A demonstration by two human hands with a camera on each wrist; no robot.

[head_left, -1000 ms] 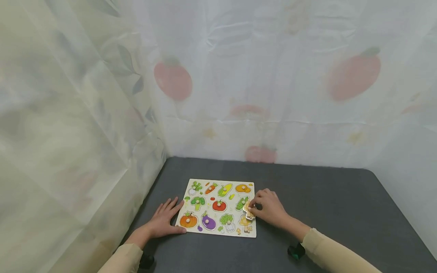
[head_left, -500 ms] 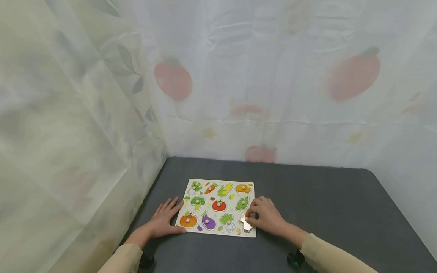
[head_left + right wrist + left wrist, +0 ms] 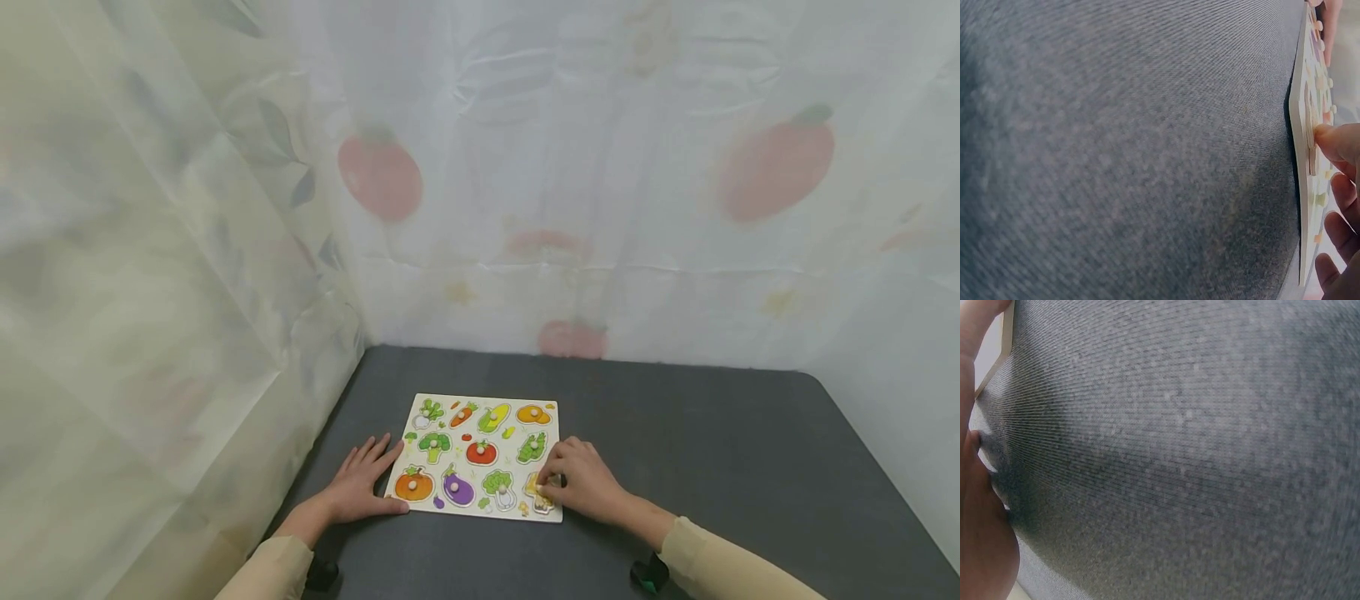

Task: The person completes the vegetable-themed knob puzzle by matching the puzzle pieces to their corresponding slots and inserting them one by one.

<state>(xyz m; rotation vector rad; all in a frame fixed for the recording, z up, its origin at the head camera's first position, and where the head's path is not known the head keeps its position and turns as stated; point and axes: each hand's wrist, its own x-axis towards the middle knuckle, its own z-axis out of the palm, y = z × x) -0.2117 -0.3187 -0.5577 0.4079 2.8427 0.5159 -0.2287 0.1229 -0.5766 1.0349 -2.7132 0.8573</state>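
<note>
A wooden vegetable knob puzzle board (image 3: 465, 507) lies flat on the dark table. At its near right corner, my right hand (image 3: 588, 483) pinches the mushroom puzzle piece (image 3: 542, 503), which sits over the mushroom picture. In the right wrist view the piece (image 3: 1312, 153) stands slightly proud of the board's face, with the thumb (image 3: 1338, 140) against it. My left hand (image 3: 358, 487) rests at the board's left edge, fingers spread and straight, thumb along the near left corner. Several other knobbed pieces lie in the board, among them the tomato (image 3: 482, 452) and the eggplant (image 3: 458, 489).
The dark cloth-covered table (image 3: 675, 442) extends to the right and behind the board. A pale curtain (image 3: 187, 333) hangs close on the left, and a white fruit-print curtain (image 3: 600, 208) hangs behind. Each wrist wears a black band (image 3: 649, 575).
My right hand has moved the mushroom piece toward the near right corner, down over its matching picture, and turned it. The left hand and the board have stayed put.
</note>
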